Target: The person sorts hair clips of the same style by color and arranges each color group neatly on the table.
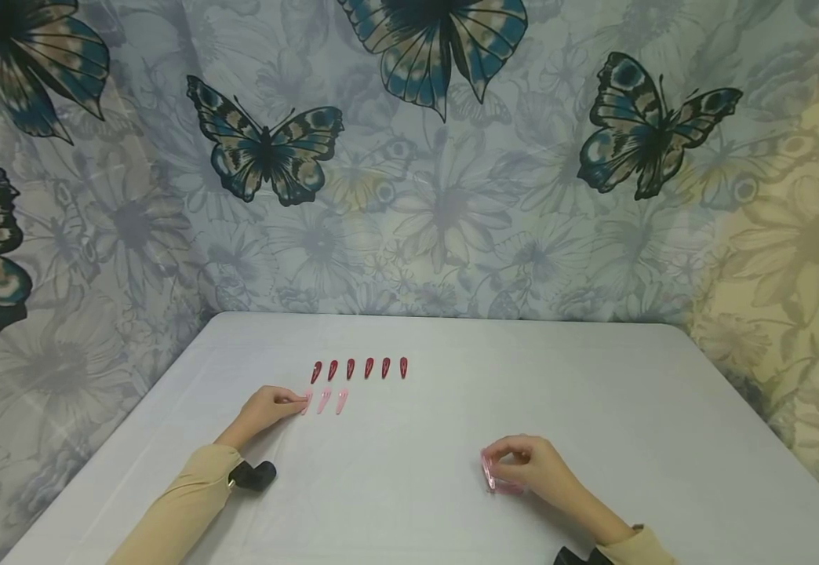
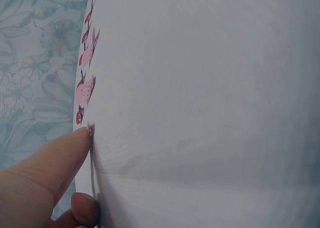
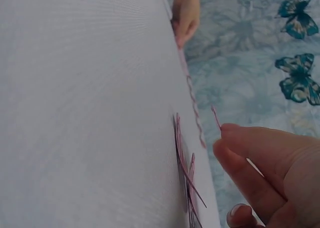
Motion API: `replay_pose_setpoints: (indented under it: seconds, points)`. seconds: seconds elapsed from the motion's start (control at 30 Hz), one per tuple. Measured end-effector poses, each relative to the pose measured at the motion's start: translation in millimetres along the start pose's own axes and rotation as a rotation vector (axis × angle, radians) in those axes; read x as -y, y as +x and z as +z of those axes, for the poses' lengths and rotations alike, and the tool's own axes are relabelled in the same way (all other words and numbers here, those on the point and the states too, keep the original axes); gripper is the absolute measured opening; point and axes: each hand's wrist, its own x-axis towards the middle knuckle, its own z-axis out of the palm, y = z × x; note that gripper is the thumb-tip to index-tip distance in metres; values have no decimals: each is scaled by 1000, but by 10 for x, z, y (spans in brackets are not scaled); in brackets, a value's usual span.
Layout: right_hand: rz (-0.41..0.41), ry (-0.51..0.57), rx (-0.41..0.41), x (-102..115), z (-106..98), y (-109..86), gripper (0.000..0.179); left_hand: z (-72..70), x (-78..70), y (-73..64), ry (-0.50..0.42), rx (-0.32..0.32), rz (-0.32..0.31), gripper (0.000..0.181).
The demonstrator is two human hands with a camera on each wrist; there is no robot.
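Note:
In the head view my left hand [image 1: 268,410] has its fingertips at the leftmost pink hair clip [image 1: 307,402], which stands at the end of a row of three. Two more pink clips [image 1: 324,401] lie just right of it. Behind them runs a row of several dark red hair clips [image 1: 351,369]. My right hand [image 1: 533,467] pinches a pink clip between thumb and finger; the right wrist view shows this clip [image 3: 216,117] raised off the surface. Below that hand a few loose pink clips [image 3: 185,160] lie on the table, partly covered by the hand in the head view.
A white table [image 1: 409,510] carries everything. Butterfly-patterned fabric [image 1: 445,196] hangs behind it and along its sides. Black wrist devices [image 1: 252,475] sit at both beige cuffs.

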Motion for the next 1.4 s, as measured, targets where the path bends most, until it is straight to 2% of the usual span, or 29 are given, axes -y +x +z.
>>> replay_pose_setpoints:
  seconds: [0.13, 0.2, 0.4, 0.7, 1.03, 1.2, 1.4]
  points:
    - [25, 10, -2, 13, -17, 4, 16, 4, 12, 4, -3, -4, 5, 19]
    - [36, 21, -1, -69, -20, 28, 18, 1, 30, 5, -8, -5, 3, 18]
    - [45, 20, -16, -45, -51, 119, 19, -10, 49, 9, -37, 10, 12, 19]
    - [88, -58, 2, 103, -35, 416, 19, -31, 19, 25, -40, 7, 29, 18]
    - [-7, -155, -44, 188, 331, 780, 14, -27, 6, -2, -30, 14, 2, 19]
    - [17, -139, -75, 241, 531, 981, 13, -14, 12, 5, -20, 5, -9, 19]
    - [34, -76, -58, 294, 754, 1214, 14, -12, 24, 18, -26, 7, -9, 19]
